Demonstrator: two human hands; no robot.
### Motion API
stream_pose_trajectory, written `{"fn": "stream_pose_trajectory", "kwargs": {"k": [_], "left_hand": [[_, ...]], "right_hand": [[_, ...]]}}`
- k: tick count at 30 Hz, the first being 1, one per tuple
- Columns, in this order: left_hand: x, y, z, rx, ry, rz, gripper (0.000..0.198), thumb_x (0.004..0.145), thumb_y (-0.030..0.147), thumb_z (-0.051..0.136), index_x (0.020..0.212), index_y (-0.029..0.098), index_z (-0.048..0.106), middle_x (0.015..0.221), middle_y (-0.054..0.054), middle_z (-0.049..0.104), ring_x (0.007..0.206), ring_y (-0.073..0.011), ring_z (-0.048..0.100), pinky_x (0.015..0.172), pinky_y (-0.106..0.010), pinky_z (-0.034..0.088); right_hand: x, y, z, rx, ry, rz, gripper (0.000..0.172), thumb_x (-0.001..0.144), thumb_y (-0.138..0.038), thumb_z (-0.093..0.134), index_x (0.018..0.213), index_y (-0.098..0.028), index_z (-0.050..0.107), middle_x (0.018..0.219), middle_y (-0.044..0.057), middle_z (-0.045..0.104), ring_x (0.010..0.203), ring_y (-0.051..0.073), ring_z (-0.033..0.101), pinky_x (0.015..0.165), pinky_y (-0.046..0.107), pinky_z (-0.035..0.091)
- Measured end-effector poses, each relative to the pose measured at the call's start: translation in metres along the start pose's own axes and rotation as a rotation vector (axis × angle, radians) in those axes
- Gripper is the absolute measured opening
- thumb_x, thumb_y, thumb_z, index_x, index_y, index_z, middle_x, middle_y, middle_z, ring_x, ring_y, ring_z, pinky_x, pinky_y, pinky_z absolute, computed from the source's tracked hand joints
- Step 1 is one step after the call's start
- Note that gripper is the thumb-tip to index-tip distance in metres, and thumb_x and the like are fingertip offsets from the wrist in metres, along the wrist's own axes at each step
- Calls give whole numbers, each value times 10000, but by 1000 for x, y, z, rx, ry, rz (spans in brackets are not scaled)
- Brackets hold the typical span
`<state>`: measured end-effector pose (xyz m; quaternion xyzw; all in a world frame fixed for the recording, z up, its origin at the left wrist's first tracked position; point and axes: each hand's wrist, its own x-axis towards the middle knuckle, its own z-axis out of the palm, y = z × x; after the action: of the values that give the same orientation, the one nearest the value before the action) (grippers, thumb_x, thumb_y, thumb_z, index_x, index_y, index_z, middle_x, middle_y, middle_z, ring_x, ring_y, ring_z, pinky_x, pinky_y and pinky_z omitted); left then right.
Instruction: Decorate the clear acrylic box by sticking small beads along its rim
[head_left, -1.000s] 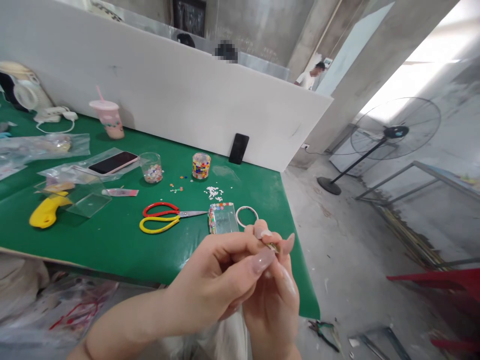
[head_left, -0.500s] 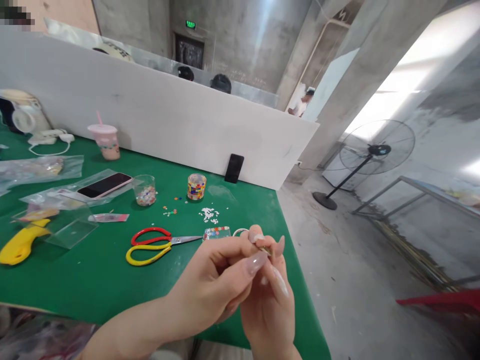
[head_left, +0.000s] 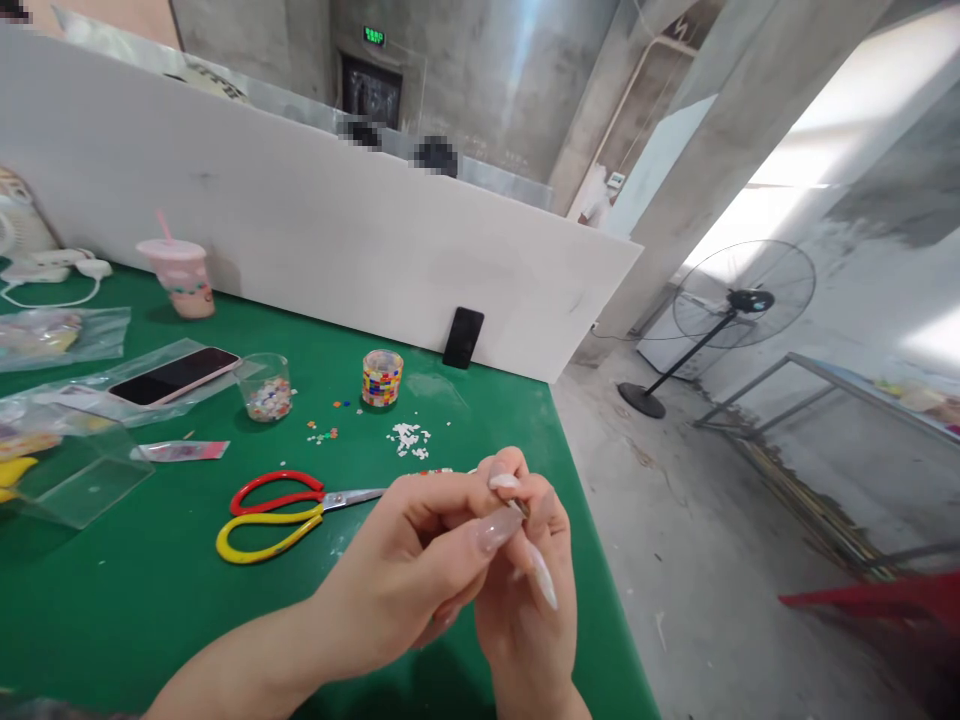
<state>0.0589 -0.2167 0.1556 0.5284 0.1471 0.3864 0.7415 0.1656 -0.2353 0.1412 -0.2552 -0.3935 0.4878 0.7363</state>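
Close together over the right part of the green table, both hands have their fingers pinched around one tiny spot. Between the thumb and forefinger of my left hand (head_left: 420, 570) is a small metallic piece (head_left: 523, 508), mostly hidden by fingertips. The fingers of my right hand (head_left: 529, 600) close on that piece from the other side. Behind the left hand lie scissors (head_left: 296, 505) with one red and one yellow handle; the blade tips are covered by the hand. A strip of coloured tiles (head_left: 439, 472) barely shows behind the knuckles.
White chips (head_left: 409, 438) lie scattered beyond the hands. Further back stand a mosaic-covered cup (head_left: 382, 380), a clear cup of chips (head_left: 268, 395), and a dark phone (head_left: 463, 338) against the white partition (head_left: 337, 240). Left are another phone (head_left: 176, 377), a tube (head_left: 180, 452) and a pink tumbler (head_left: 187, 280).
The view has shifted, so table items sit further left. Both hands stay pinched together; the tile strip and a white loop behind them are now more hidden.
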Motion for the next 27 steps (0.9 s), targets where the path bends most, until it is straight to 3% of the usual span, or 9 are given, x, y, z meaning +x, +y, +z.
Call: {"fn": "stream_pose_trajectory", "kwargs": {"k": [6, 12, 17, 21, 27], "left_hand": [[8, 2, -1, 79, 61, 32, 461, 959, 506, 554, 636, 182, 500, 422, 104, 287, 335, -28, 200, 325, -160, 180], [14, 7, -5, 345, 115, 110, 494, 959, 498, 535, 602, 177, 419, 515, 79, 314, 423, -40, 240, 364, -178, 149], [13, 4, -6, 251, 97, 28, 482, 924, 587, 547, 669, 193, 438, 497, 101, 305, 414, -48, 249, 368, -170, 191], [11, 4, -8, 273, 120, 64, 487, 945, 518, 556, 621, 183, 416, 503, 93, 308, 410, -38, 261, 366, -165, 188], [6, 6, -17, 238, 44, 35, 503, 903, 498, 637, 593, 173, 411, 504, 88, 280, 430, -31, 227, 375, -156, 158]], "right_hand": [[2, 6, -2, -15, 1, -32, 223, 862, -465, 708, 741, -292, 780, 851, -4, 577, 709, 95, 531, 667, 223, 494], [5, 11, -6, -110, -38, -83, 173, 867, -442, 715, 792, -310, 798, 893, -3, 551, 733, 88, 541, 696, 225, 507], [7, 16, -11, -235, -63, -249, 127, 903, -395, 689, 894, -339, 803, 958, -12, 577, 872, 87, 587, 795, 200, 519], [5, 13, -14, -339, -84, -363, 112, 910, -304, 695, 935, -372, 780, 980, -34, 616, 927, 88, 585, 854, 202, 519], [6, 3, -20, -445, -170, -346, 147, 879, -388, 719, 1011, -370, 780, 996, -21, 593, 891, 105, 597, 806, 242, 539]]}}
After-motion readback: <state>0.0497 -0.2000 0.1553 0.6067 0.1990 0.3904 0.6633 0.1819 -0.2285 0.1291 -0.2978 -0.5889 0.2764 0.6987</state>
